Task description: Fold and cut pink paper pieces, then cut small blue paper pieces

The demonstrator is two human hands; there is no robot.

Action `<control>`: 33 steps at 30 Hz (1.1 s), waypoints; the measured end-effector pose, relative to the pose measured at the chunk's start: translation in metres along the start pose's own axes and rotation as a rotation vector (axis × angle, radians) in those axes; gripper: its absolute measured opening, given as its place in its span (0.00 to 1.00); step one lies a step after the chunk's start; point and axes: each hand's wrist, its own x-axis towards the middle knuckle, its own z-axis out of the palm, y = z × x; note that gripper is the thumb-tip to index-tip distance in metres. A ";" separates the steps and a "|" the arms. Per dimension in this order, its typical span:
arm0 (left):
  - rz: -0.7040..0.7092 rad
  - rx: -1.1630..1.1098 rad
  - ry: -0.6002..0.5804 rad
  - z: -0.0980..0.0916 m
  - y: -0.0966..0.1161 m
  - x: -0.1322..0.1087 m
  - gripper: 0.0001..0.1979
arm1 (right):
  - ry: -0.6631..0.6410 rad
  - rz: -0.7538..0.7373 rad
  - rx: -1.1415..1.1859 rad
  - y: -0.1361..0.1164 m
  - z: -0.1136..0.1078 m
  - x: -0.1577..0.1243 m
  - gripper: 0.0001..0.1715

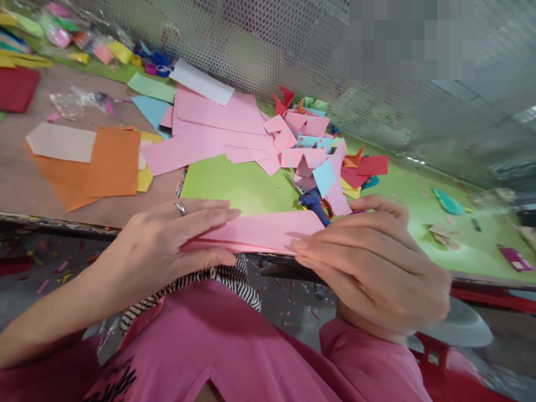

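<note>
A folded strip of pink paper (263,228) lies along the front edge of the green table, its long folded sides facing me. My left hand (167,231), with a ring on one finger, grips the strip's left end, fingers on top and thumb below. At the other end, my right hand (368,257) pinches the near right corner between thumb and fingertips. Just beyond the strip lie blue-handled scissors (312,201), blades pointing away to the left. A light blue paper piece (324,177) rests close to them on pink paper.
Pink sheets (221,120) are stacked behind, beside cut and folded dotted pink pieces (304,156). Orange paper (115,162) lies left on brown board. A perforated metal panel (251,50) rises along the back. Right are a teal piece (448,201) and a magenta item (515,258).
</note>
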 end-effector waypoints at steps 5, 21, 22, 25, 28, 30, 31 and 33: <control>-0.142 -0.103 0.063 -0.005 -0.013 -0.010 0.25 | 0.075 0.053 0.008 0.003 0.003 -0.009 0.12; -0.153 -0.510 0.240 -0.024 -0.012 0.007 0.07 | 0.290 0.017 0.098 0.032 0.036 -0.005 0.21; -0.171 -0.491 0.242 -0.024 -0.012 0.007 0.06 | 0.283 0.025 0.097 0.032 0.036 -0.006 0.21; -0.235 -0.446 0.234 -0.023 -0.013 0.005 0.05 | 0.270 0.044 0.094 0.034 0.038 -0.008 0.19; -0.281 -0.426 0.249 -0.022 -0.013 0.004 0.05 | 0.253 0.052 0.090 0.035 0.039 -0.010 0.17; -0.301 -0.433 0.257 -0.022 -0.012 0.004 0.04 | 0.242 0.060 0.089 0.036 0.039 -0.011 0.16; -0.310 -0.439 0.252 -0.023 -0.012 0.005 0.04 | 0.239 0.063 0.092 0.036 0.040 -0.012 0.16; -0.325 -0.454 0.239 -0.023 -0.011 0.007 0.05 | 0.243 0.065 0.102 0.037 0.040 -0.012 0.16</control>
